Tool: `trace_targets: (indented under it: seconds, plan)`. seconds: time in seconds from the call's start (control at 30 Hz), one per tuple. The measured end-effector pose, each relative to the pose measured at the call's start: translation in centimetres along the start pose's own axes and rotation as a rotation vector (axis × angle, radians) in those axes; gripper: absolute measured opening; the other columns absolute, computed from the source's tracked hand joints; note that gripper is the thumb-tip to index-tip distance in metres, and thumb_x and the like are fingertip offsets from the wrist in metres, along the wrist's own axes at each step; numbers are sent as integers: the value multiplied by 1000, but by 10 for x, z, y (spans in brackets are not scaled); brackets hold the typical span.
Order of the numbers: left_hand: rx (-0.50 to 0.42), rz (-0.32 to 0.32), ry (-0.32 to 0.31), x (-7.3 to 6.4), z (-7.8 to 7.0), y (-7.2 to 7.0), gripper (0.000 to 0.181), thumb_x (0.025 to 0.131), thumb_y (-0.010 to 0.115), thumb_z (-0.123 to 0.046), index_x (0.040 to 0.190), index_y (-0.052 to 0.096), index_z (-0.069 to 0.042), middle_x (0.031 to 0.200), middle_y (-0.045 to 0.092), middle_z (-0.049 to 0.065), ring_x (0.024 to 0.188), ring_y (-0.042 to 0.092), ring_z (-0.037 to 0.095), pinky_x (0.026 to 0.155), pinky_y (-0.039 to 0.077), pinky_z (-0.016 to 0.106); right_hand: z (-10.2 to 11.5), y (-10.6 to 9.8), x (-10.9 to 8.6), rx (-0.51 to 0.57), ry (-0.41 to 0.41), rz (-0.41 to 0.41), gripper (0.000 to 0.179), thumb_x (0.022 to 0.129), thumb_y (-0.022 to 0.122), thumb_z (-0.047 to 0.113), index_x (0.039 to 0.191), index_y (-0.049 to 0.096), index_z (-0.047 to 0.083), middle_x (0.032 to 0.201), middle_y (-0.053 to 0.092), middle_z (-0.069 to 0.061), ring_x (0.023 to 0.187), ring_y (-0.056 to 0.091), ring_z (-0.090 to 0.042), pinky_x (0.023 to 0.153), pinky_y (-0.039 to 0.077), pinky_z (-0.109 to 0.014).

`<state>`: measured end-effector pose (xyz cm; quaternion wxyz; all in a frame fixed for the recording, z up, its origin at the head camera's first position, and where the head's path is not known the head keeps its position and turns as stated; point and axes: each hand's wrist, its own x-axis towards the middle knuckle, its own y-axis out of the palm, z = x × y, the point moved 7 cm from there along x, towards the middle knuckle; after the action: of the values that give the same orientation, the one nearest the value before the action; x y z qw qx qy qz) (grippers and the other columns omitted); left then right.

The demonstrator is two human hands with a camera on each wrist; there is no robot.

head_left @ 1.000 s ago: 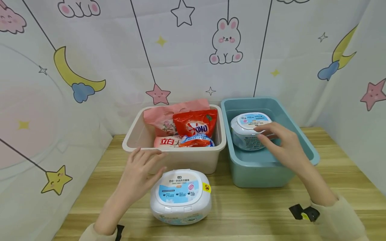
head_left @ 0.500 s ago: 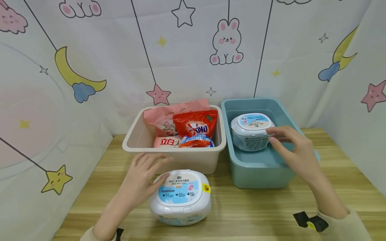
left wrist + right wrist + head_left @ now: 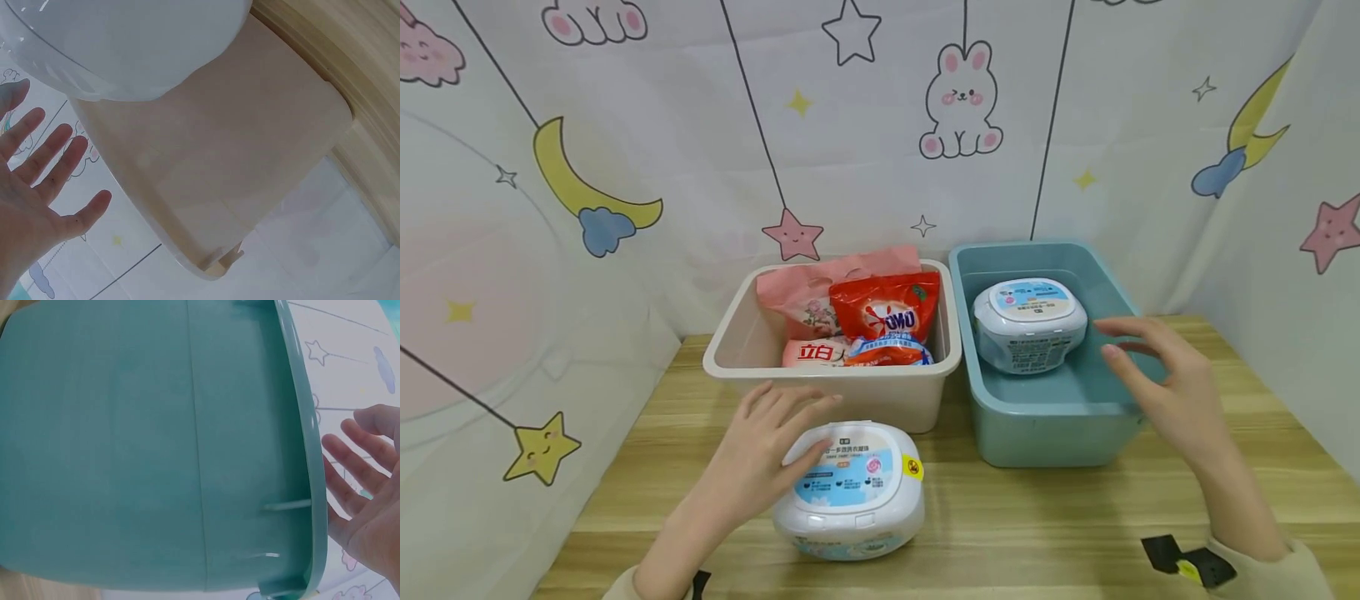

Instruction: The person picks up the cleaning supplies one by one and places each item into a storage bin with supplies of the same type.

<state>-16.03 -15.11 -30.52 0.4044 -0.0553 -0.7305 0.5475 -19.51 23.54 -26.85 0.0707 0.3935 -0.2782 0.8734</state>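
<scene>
A white tub of laundry capsules [image 3: 868, 492] with a blue label stands on the table in the head view. My left hand [image 3: 752, 462] hovers at its upper left, fingers spread; whether the thumb touches the lid I cannot tell. A second such tub [image 3: 1030, 329] sits inside the teal bin [image 3: 1045, 442]. To the right of that tub, over the bin's right side, my right hand [image 3: 1176, 387] is held with loosely bent fingers, holding nothing. The right wrist view has this hand [image 3: 372, 494] beyond the teal rim. In the left wrist view the left hand [image 3: 44, 194] is spread.
A cream bin [image 3: 850, 400] stands left of the teal one. It holds a red OMO bag [image 3: 887, 304], a pink bag [image 3: 805, 296] and other detergent packs [image 3: 816, 352]. A patterned white curtain [image 3: 865, 125] hangs behind the wooden table [image 3: 1022, 533].
My right hand has drawn away from the tub in the teal bin, moving right. My left hand has shifted slightly right over the front tub. Both tubs stay in place.
</scene>
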Motion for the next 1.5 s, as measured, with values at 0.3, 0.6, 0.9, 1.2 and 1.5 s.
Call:
trace_targets:
  seconds: [0.3,0.6,0.9,1.2,1.5]
  plan:
    - [4,50,-1,2,-7,4,53,84,72,-31,133,54,-27,129,59,1,122,52,23,107,32,59,-11,-12,-7,-43,60,-16,34,85,63,-8,118,65,2,113,62,14,109,52,6,95,37,-7]
    - [2,85,14,5,-12,7,55,85,70,-39,136,51,-32,130,57,-2,124,50,21,107,31,57,-28,-25,-18,-63,118,-27,35,87,63,-6,121,64,4,119,57,22,114,48,8,95,33,-4]
    - [4,146,39,7,-18,14,56,88,67,-43,139,48,-34,133,56,-2,124,49,20,107,32,57,-42,-36,-25,-54,124,-95,38,85,64,-9,120,66,6,114,62,11,108,53,6,94,36,-5]
    - [10,224,44,7,-22,22,62,86,66,-47,142,43,-37,135,53,-5,127,47,18,109,32,55,-57,-43,-33,-50,222,-115,35,89,62,-4,120,66,9,113,59,18,109,51,6,90,38,-4]
    - [0,333,23,8,-24,29,70,84,66,-54,145,33,-44,141,47,-8,131,41,16,110,31,52,-73,-46,-42,-98,408,-75,33,94,60,11,126,60,4,110,54,28,99,49,11,81,36,-1]
